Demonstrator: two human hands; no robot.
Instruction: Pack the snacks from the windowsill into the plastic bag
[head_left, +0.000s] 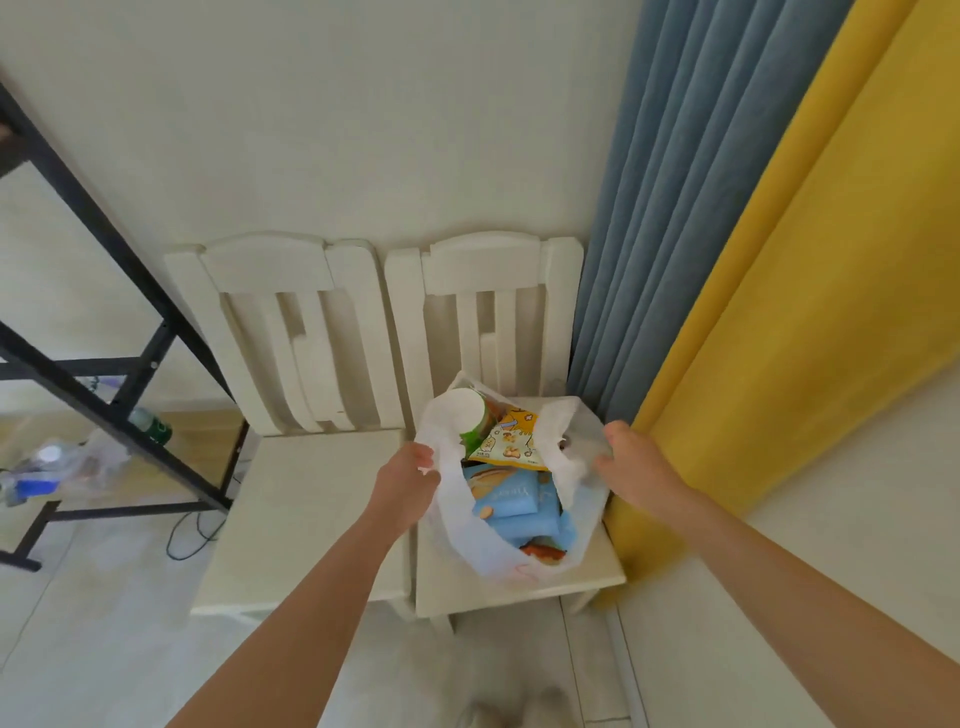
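The plastic bag (457, 530) is seen standing open on the seat of the right-hand chair (493, 595), reaching from the seat's back edge almost to its front edge and toward the right side. It is already filled: a green-and-white tub (465, 410) is propped at the back, a yellow packet (511, 436) lies beside it, blue packets (506, 499) are stacked in the middle, and an orange-brown packet (543, 553) is tucked near the front.

The bag's left rim is held in the grip of the left hand (405, 478), with fingers curled round the film. The right hand (634, 462) is placed against the right rim; whether its grip has closed on the film cannot be told through the blur.

The film is judged thin, soft and slippery, so no shape would be kept by it unsupported. The load is judged moderate, and the packets crushable. Hold is best taken at the two handle loops, gathered together above the contents, so that the tall tub is not tipped out.
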